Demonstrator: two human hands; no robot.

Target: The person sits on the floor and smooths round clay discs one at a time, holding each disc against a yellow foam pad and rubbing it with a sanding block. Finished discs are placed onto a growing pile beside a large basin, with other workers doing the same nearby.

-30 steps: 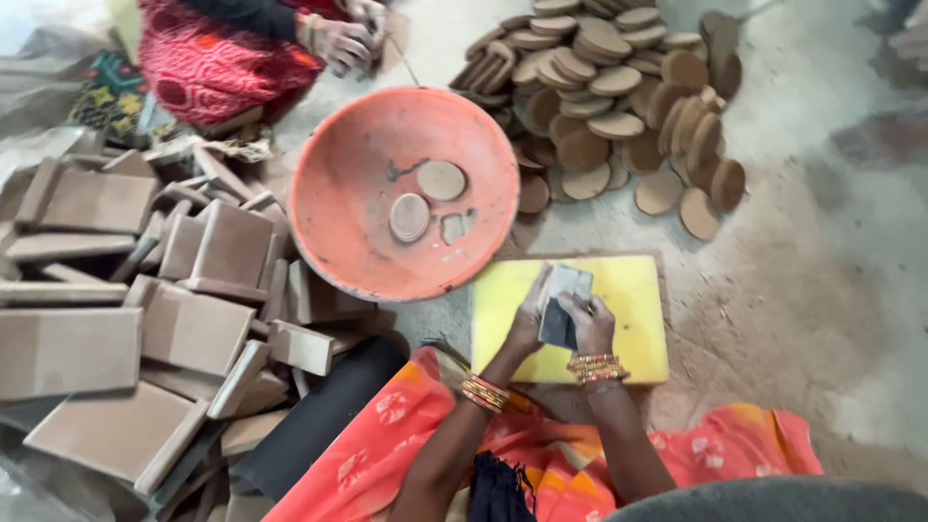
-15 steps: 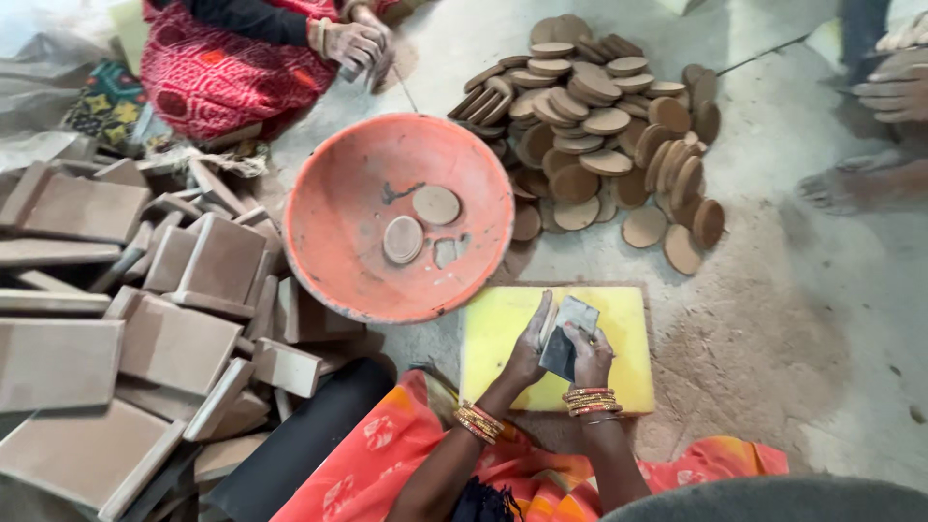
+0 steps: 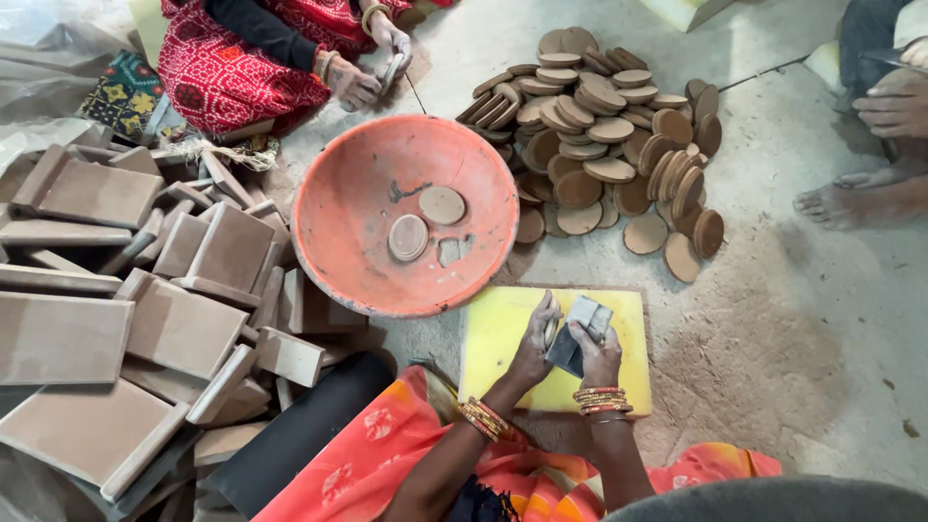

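My left hand point(image 3: 535, 345) holds a round brown disc on edge, just over a yellow foam pad point(image 3: 493, 338) on the floor. My right hand point(image 3: 596, 354) grips a folded grey piece of abrasive paper point(image 3: 580, 329) pressed against that disc. Both wrists carry orange and gold bangles. In front of the pad stands a large orange bowl point(image 3: 338, 193) holding three brown discs point(image 3: 410, 236). A big heap of the same round discs point(image 3: 599, 135) lies on the floor at the upper right of the bowl.
Flat brown rectangular pieces point(image 3: 126, 290) are stacked in a loose pile at the left. Another person in red patterned cloth point(image 3: 232, 68) sits across the bowl, handling a small piece. A second person's hand and bare foot point(image 3: 851, 198) show at the right edge.
My hands stay on the pad with the disc and paper, shifting only slightly. The view has tilted a little, bringing the person at the right edge into sight.
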